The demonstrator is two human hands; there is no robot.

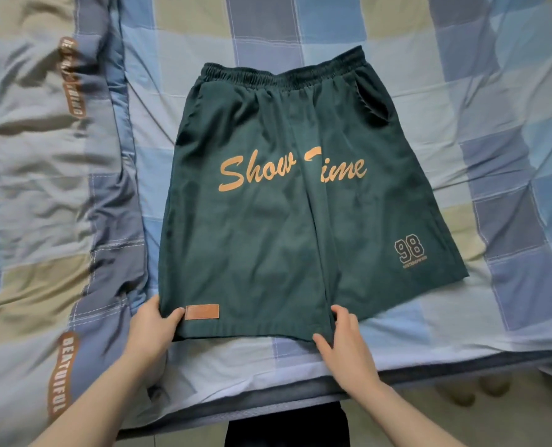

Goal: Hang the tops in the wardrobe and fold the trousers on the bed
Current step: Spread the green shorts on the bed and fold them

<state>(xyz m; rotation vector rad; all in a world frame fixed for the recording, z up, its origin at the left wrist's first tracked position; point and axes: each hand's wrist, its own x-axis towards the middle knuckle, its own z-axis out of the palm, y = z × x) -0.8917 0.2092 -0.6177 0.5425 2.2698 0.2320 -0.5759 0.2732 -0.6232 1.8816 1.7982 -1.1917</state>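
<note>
Dark green shorts (287, 201) with orange "Show Time" lettering and a "98" print lie flat on the bed, waistband at the far end, leg hems toward me. My left hand (153, 330) pinches the near left hem corner beside an orange patch, thumb on top of the cloth. My right hand (345, 341) pinches the hem of the same leg near the middle, where the two legs meet, thumb on top and fingers under the edge. No tops or wardrobe are in view.
The bed has a blue, grey and beige checked sheet (461, 124). A rumpled quilt (42, 175) of the same pattern, with brown "BEAUTIFUL" labels, lies along the left. The bed's near edge (300, 391) runs below my hands; floor shows at the lower right.
</note>
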